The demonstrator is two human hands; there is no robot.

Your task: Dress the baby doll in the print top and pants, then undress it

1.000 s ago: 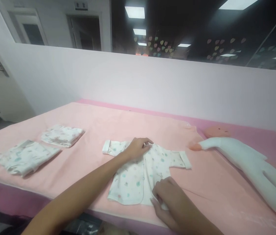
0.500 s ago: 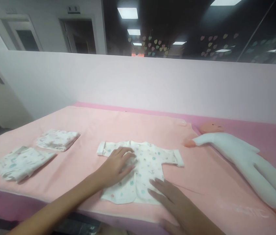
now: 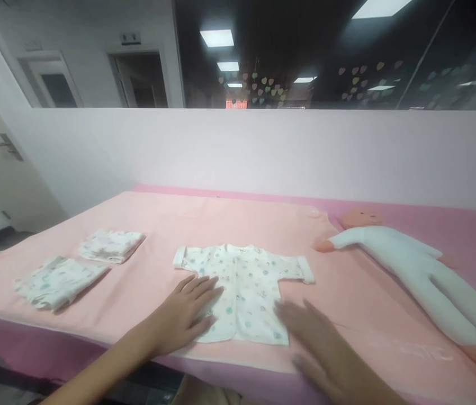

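A white baby jacket (image 3: 244,287) with small coloured prints lies spread flat in front of me, its sleeves out to both sides and their cuffs folded back. My left hand (image 3: 189,309) rests on its left side edge, fingers stretched out and holding nothing. At the jacket's lower right edge is my right hand (image 3: 309,334), slightly blurred, its fingers extended and apart from the thumb. Whether its fingertips touch the cloth I cannot tell.
Two folded printed cloths, one nearer (image 3: 61,283) and one farther (image 3: 111,246), lie on the left of the pink-covered table (image 3: 170,216). A baby doll (image 3: 402,253) in a pale suit lies at the right. Behind rises a white wall (image 3: 242,149) with a dark window above.
My left hand has slid from the jacket's middle to its left edge. My right hand has shifted right, off the front panel to its side. The view has tilted slightly.
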